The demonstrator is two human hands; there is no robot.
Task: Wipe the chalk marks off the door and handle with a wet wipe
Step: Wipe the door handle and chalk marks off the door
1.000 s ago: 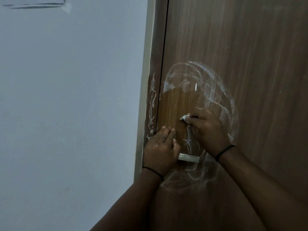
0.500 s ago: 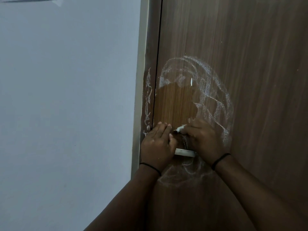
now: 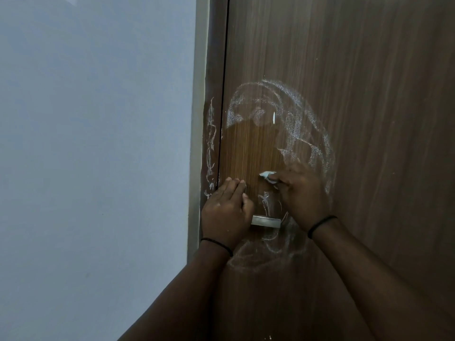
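**Wipe climbs back up above the handle**

Brown wood-grain door (image 3: 369, 119) fills most of what I can see, with a pale wall (image 3: 98, 143) beyond its frame (image 3: 209, 70). Taking the metal handle (image 3: 266, 222) as the landmark: the right hand (image 3: 304, 195) sits just above and to the handle's right, its fingers curled around a crumpled white wet wipe (image 3: 268, 176) and pressing it against the wood. Half a second ago that wipe was lower, close over the handle and nearly touching the other hand's fingertips — now it has risen, and a patch of scribbled chalk between wipe and handle shows again.

The left hand (image 3: 226, 212) covers the handle's left end, fingers laid out straight and flat against the door up to its edge; whether the thumb hooks the handle I cannot tell. It has barely shifted.

Chalk marks (image 3: 295, 114) arc high above the handle and down its right side, with a cleaner bare patch of wood directly above it. More faint loops lie below the handle, and a vertical scrawl runs up the frame to its left — all much as before. Each wrist wears a thin black band (image 3: 321, 222).
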